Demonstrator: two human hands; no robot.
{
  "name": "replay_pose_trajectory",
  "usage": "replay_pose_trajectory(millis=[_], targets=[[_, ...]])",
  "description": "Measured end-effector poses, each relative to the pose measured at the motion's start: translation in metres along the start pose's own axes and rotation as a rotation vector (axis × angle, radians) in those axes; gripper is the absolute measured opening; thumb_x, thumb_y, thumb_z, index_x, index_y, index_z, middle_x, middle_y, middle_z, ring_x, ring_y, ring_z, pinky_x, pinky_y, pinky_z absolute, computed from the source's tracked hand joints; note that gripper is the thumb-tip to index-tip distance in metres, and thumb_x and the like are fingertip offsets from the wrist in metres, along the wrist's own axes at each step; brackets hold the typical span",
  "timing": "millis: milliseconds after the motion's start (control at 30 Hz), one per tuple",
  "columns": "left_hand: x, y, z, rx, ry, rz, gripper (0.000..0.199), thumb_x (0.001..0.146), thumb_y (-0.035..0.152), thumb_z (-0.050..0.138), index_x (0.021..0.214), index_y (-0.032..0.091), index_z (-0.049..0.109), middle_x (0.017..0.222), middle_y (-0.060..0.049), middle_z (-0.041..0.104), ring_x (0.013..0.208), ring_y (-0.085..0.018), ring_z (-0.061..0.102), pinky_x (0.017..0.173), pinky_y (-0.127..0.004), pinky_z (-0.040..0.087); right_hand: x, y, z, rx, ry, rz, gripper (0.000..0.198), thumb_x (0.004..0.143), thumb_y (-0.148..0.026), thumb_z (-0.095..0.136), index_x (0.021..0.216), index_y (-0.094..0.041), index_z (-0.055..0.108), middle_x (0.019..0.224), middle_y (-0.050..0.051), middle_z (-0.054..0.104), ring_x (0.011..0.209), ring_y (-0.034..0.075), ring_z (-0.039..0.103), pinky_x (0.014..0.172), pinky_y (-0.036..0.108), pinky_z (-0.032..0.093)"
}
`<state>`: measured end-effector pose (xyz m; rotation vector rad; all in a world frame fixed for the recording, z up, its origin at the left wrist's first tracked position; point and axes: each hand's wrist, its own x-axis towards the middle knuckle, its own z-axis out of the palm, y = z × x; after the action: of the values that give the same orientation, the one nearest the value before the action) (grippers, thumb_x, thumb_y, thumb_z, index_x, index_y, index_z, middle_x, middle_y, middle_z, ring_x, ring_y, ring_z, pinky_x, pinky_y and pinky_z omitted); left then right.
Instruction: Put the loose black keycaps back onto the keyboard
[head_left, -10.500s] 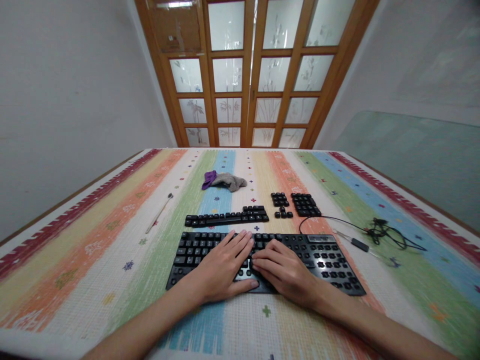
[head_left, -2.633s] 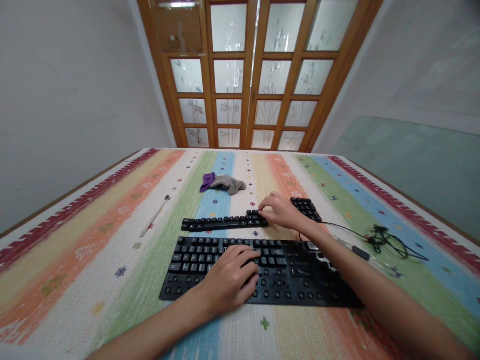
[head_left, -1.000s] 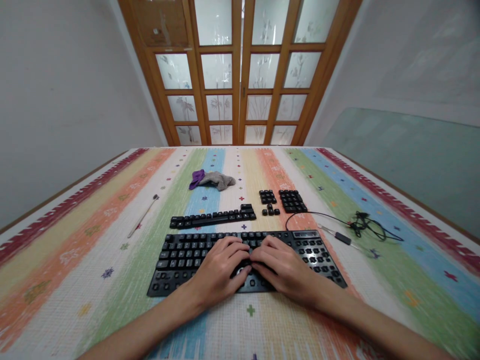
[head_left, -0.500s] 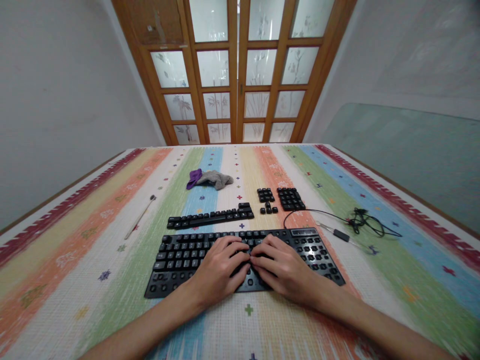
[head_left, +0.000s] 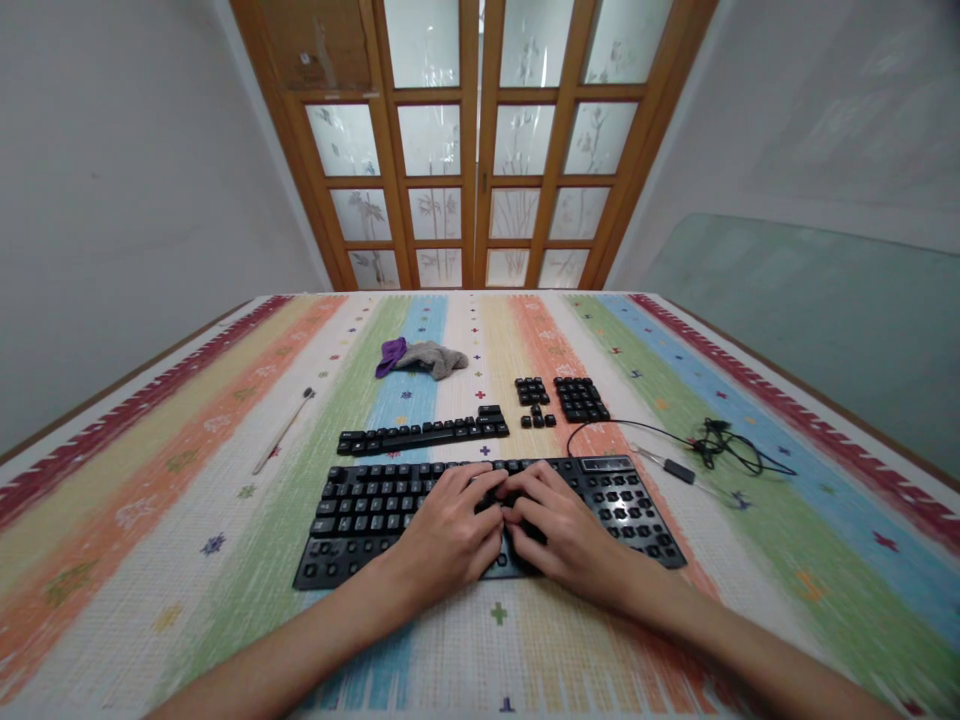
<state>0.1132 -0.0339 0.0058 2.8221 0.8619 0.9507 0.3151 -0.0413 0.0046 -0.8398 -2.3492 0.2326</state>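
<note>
Head view: keyboard flat at 6 o'clock. My left hand and right hand half-curled over its middle, tips nearly meeting; cannot tell if anything pinched. Loose keycaps beyond, 12 to 1 o'clock, grouped layout-wise, presumably keeping order.

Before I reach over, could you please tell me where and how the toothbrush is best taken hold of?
Probably by the slim pale handle, left hand coming from the near side: the toothbrush lies left of the keyboard, its handle end nearer, its dark bristled head pointing away.
</note>
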Motion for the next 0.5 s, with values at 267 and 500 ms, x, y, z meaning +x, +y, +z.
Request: replay_pose_trajectory(millis=[267, 500], targets=[[-0.0003, 0.0005, 0.0028, -0.081, 0.013, -0.087, 0.014, 0.088, 0.012, 0.058, 0.089, 0.018, 0.071, 0.119, -0.01, 0.063, 0.118, -0.028, 0.053, 0.1, -0.05, 0.048, 0.0042, 0.0079, -0.0055, 0.122, -0.033, 0.003, 0.011, 0.09, -0.014, 0.058, 0.082, -0.018, 0.064, 0.104, 0.009, 0.065, 0.101, 0.023, 0.051, 0.088, 0.042, 0.049], [-0.0031, 0.0034, 0.0, -0.055, -0.013, -0.045, 0.018, 0.081, 0.02, 0.064, 0.097, 0.017, 0.07, 0.126, -0.013, 0.06, 0.121, -0.03, 0.051, 0.105, -0.051, 0.044, 0.0048, 0.0059, -0.004, 0.074, -0.031, -0.039, 0.013, 0.087, -0.014, 0.059, 0.076, -0.017, 0.066, 0.103, 0.011, 0.064, 0.1, 0.024, 0.05, 0.087, 0.044, 0.05]])
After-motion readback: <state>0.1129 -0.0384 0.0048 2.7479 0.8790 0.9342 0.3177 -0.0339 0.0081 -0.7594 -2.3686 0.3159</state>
